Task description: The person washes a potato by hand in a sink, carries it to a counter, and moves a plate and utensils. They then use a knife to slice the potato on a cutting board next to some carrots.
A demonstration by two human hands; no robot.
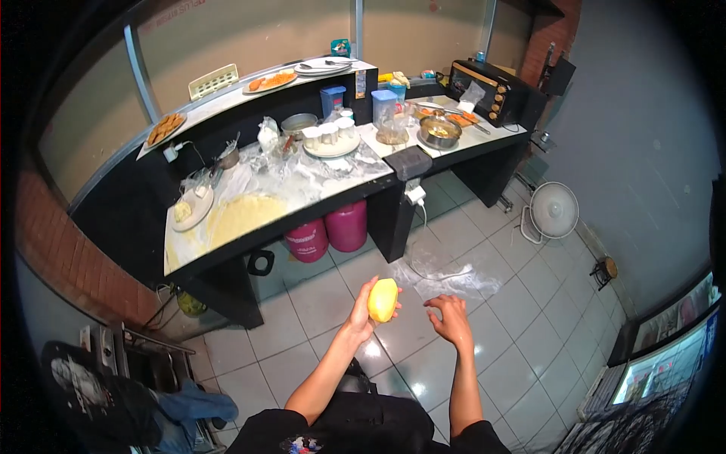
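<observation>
My left hand (363,312) is wrapped round a yellow peeled potato (383,300), held up over the tiled floor in front of me. The potato is oval, with smooth, slightly faceted sides and a paler top. To the right of it, my right hand (451,321) hangs in the air, apart from the potato. Its fingers are loosely bent with the thumb apart, and nothing shows in them. Both hands are well short of the counter.
A counter (333,188) ahead bears rolled-out dough (242,216), a plate with jars (333,144) and a metal pot (439,133). Magenta cylinders (346,227) stand below. Clear plastic (454,281) lies on the floor. A fan (553,212) stands right; another person (113,401) is lower left.
</observation>
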